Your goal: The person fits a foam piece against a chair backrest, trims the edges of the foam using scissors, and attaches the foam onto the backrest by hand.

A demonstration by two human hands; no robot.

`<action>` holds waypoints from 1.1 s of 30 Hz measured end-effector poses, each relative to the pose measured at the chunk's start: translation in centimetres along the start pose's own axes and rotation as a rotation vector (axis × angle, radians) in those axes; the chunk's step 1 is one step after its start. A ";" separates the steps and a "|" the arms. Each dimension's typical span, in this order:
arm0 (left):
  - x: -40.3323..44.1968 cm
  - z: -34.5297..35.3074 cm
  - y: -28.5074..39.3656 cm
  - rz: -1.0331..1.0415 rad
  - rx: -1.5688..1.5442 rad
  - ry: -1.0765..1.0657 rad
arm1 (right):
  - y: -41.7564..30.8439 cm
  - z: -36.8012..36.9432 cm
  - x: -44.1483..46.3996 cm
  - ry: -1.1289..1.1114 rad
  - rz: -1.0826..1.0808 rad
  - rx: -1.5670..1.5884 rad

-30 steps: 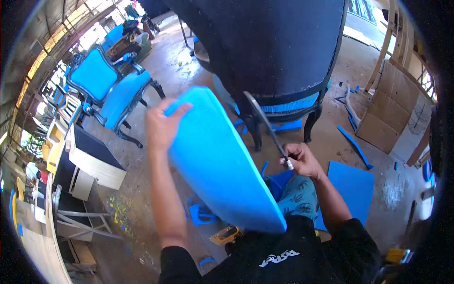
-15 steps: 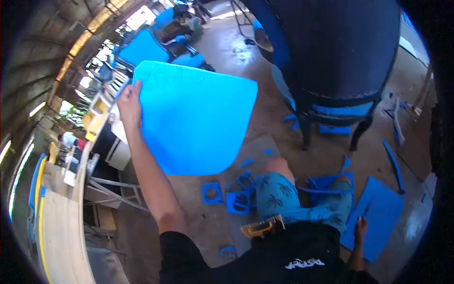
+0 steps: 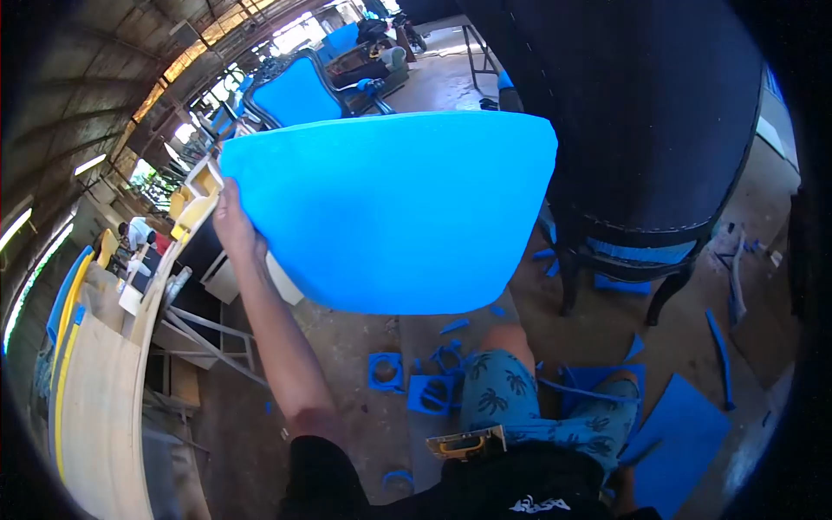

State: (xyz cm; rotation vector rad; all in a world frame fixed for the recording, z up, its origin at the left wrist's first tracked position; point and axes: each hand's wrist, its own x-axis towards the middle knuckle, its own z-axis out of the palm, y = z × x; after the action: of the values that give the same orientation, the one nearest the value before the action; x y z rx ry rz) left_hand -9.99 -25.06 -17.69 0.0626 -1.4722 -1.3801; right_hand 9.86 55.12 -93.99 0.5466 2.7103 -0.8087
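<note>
A large blue foam panel (image 3: 394, 212) with rounded corners hangs upright from my left hand (image 3: 236, 221), whose fingers are wrapped round its left edge. Low at the right, partly hidden by the shorts and shirt, my right hand (image 3: 624, 485) is closed on a dark, thin-bladed knife (image 3: 643, 452). The blade lies over a flat blue foam sheet (image 3: 689, 433) on the floor.
A dark upholstered chair (image 3: 641, 121) stands at the right, and a blue-padded chair (image 3: 299, 94) farther back. Blue foam offcuts (image 3: 429, 394) lie on the floor. A long pale workbench (image 3: 104, 381) runs along the left; a person (image 3: 139, 232) is beyond it.
My left hand has swung the foam panel up and turned its broad face towards me. My right hand has dropped with the knife from in front of me to the lower right.
</note>
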 end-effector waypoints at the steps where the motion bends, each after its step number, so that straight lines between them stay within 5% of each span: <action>1: -0.5 0.0 0.3 0.008 -0.009 0.001 | -0.1 -0.5 0.1 -0.005 0.002 -0.011; 6: -2.5 1.3 1.7 0.054 -0.087 0.014 | -3.6 -1.2 6.6 0.241 -0.133 0.027; 7: -2.9 1.7 1.6 0.059 -0.095 0.012 | -8.9 -3.6 8.7 0.288 -0.096 0.183; 8: -3.2 2.3 1.2 0.061 -0.107 0.003 | -18.5 -9.5 7.9 0.136 -0.083 0.730; 9: -3.6 3.0 0.5 0.057 -0.134 0.002 | -24.0 -13.4 8.6 -0.001 -0.231 0.895; 10: -4.4 4.1 0.1 0.062 -0.146 0.005 | -35.8 -20.4 4.1 0.131 -0.265 1.079; 14: -9.7 10.1 0.3 -0.019 -0.100 0.139 | -52.4 -33.5 0.0 -0.274 -1.006 1.435; 15: -10.4 11.6 -0.4 0.002 -0.056 0.239 | -56.0 -37.3 -2.7 -0.062 -0.946 1.354; 18: -14.3 16.4 1.1 -0.095 -0.269 0.237 | -58.3 -44.1 -3.8 0.223 -1.113 1.289; 20: -15.2 18.5 0.6 -0.064 -0.270 0.234 | -57.9 -47.8 -3.1 0.328 -0.967 1.156; 26: -14.9 25.5 1.0 0.091 -0.337 -0.155 | -57.7 -54.3 0.7 0.597 -1.006 1.213; 33: -9.9 32.2 0.7 0.239 -0.239 -0.378 | -58.6 -59.4 7.4 0.577 -1.127 1.299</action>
State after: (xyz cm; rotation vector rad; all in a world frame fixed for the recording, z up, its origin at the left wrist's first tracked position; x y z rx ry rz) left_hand -27.46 3.73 -15.76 -0.5352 -1.5474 -1.4085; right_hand -29.72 45.59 -20.81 -0.8501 2.3364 -3.0766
